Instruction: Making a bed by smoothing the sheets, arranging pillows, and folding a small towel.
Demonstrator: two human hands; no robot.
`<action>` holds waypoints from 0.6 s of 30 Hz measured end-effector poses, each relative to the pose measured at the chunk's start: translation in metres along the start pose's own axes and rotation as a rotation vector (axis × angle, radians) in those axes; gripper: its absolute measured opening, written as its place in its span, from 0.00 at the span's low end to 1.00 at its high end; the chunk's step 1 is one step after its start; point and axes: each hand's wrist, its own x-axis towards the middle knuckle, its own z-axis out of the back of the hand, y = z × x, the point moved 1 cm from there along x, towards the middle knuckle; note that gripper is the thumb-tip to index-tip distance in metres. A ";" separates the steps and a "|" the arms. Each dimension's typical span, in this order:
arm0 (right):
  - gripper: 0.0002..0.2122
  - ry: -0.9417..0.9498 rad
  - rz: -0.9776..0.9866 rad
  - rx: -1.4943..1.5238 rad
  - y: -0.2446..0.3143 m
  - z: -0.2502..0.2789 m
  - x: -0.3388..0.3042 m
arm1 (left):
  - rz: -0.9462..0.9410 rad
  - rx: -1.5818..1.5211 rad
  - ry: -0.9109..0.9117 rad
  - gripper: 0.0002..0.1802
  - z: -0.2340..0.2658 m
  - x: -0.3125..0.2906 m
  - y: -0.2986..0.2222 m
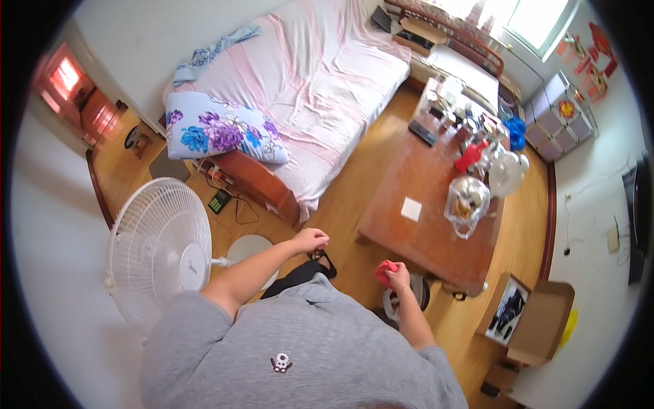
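My right hand (398, 278) is closed around a crumpled red cloth (384, 271), held low in front of me by the near end of a brown wooden table (395, 208). Under that hand, partly covered by it, a bin with a pale liner (390, 305) stands on the floor. My left hand (311, 239) hangs in the air left of the table, its fingers curled in, and nothing shows in it. On the table's near half lies a white square sheet (411, 209). A clear plastic bag with brownish food (468, 203) sits to its right.
A white standing fan (163, 252) is close on my left. Beyond it are a draped sofa (300, 88) and a flowered pillow (225, 129). Jars and a red bag (470, 157) crowd the table's far half. An open cardboard box (541, 320) lies at the right.
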 end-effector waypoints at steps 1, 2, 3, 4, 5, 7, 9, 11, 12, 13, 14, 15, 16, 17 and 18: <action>0.19 -0.030 -0.006 0.025 -0.006 0.004 0.013 | -0.053 0.048 0.014 0.14 0.000 0.010 -0.008; 0.20 -0.046 -0.054 0.013 -0.014 0.006 0.020 | -0.095 0.132 0.023 0.13 0.001 0.016 -0.012; 0.21 -0.091 -0.070 -0.017 -0.003 0.045 0.060 | -0.127 0.149 0.040 0.14 -0.003 0.039 -0.055; 0.22 -0.147 -0.125 -0.231 0.021 0.050 0.077 | -0.145 0.222 0.041 0.14 0.010 0.049 -0.067; 0.22 -0.208 -0.177 -0.443 0.045 0.055 0.090 | -0.157 0.296 0.042 0.15 0.024 0.059 -0.078; 0.22 -0.242 -0.176 -0.533 0.052 0.055 0.123 | -0.225 0.348 0.039 0.16 0.041 0.071 -0.093; 0.21 -0.181 -0.167 -0.528 0.060 0.047 0.159 | -0.161 0.327 0.033 0.17 0.054 0.082 -0.105; 0.20 -0.113 -0.172 -0.527 0.049 0.033 0.189 | -0.171 0.335 0.006 0.17 0.063 0.088 -0.113; 0.19 -0.065 -0.134 -0.435 0.038 0.018 0.209 | -0.150 0.328 -0.019 0.17 0.064 0.092 -0.116; 0.18 -0.008 -0.084 -0.348 0.048 0.008 0.222 | -0.113 0.287 -0.030 0.16 0.069 0.095 -0.111; 0.16 0.097 -0.050 -0.192 0.056 -0.005 0.230 | -0.114 0.300 -0.050 0.16 0.072 0.094 -0.105; 0.13 0.143 0.039 -0.176 0.059 -0.022 0.238 | -0.123 0.317 -0.058 0.16 0.075 0.095 -0.100; 0.12 0.242 0.120 -0.039 0.077 -0.037 0.239 | -0.093 0.325 -0.061 0.17 0.081 0.093 -0.087; 0.13 0.418 0.058 0.055 0.092 -0.051 0.237 | -0.064 0.331 -0.063 0.17 0.088 0.089 -0.073; 0.15 0.663 -0.045 0.028 0.145 -0.046 0.216 | -0.002 0.353 -0.075 0.18 0.096 0.080 -0.054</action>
